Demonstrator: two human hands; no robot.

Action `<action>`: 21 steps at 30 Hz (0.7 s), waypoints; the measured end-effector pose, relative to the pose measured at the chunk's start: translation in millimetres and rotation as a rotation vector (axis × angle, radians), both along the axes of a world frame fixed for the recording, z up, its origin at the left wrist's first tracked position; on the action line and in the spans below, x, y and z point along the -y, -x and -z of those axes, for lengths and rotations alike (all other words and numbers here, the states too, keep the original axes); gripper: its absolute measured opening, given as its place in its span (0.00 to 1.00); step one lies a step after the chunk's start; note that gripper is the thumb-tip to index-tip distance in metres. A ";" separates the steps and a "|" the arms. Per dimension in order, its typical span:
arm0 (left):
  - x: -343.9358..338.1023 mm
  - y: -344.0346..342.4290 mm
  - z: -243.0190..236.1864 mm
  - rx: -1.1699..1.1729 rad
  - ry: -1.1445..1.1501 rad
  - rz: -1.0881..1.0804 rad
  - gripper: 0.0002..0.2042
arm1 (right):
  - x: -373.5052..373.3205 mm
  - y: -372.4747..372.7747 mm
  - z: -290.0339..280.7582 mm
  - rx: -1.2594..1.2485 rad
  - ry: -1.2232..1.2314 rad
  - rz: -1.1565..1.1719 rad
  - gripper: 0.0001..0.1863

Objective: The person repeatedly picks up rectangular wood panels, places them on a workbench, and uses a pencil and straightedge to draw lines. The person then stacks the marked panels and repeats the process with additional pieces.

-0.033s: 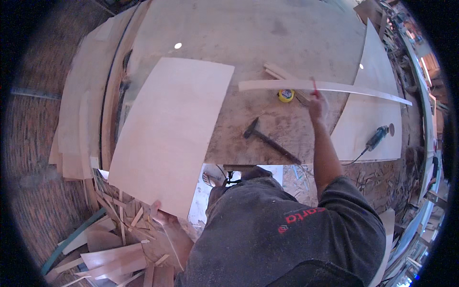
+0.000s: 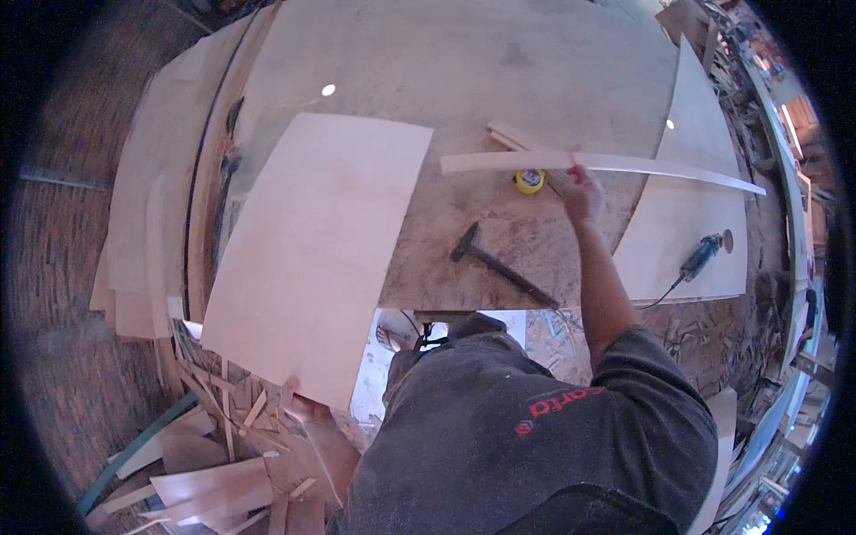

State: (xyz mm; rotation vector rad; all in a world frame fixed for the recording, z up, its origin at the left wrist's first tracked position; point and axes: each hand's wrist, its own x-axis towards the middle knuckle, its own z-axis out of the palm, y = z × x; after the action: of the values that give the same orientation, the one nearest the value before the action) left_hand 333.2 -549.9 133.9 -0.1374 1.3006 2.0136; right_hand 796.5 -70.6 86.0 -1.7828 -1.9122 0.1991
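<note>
My left hand (image 2: 308, 408) is closed on the near edge of a pale plywood sheet (image 2: 321, 241), its fingers partly hidden underneath. The sheet lies slanted on the workbench, its near end jutting past the bench edge. My right hand (image 2: 584, 192) pinches a thin red pencil (image 2: 573, 164), slightly blurred, beside a long pale wooden strip (image 2: 508, 161). That strip runs from mid-bench out to the right. Next to it sits a yellow tape measure (image 2: 529, 181), with a few narrow sticks (image 2: 508, 136) behind. A hammer (image 2: 504, 265) rests nearer to me.
An angle grinder (image 2: 702, 257) with a cord lies on another plywood sheet (image 2: 704, 178) at the right. Stacked boards (image 2: 143, 223) stand at the left. Wood offcuts (image 2: 218, 489) are heaped on the floor at the lower left, and shavings (image 2: 695, 348) cover the ground at the right.
My right hand and the red pencil have moved slightly to the left along the strip. My left hand keeps its hold on the plywood sheet. The view has shifted a little.
</note>
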 end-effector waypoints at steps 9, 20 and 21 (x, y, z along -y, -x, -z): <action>59.2 46.3 66.2 0.131 -0.088 0.460 0.28 | -67.7 3.8 -31.2 0.424 0.303 -0.170 0.14; 28.2 61.0 102.9 0.102 0.087 0.340 0.27 | -11.4 -29.0 -148.0 0.035 0.080 -0.187 0.22; 22.8 65.3 108.7 0.100 0.086 0.338 0.27 | -5.0 -23.4 -156.5 0.006 0.049 -0.208 0.23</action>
State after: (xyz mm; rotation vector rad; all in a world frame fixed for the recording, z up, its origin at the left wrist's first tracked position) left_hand 267.9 -572.7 25.2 -0.0528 1.2544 1.6465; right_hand 819.9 -65.6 242.6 -1.6144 -2.1131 0.3167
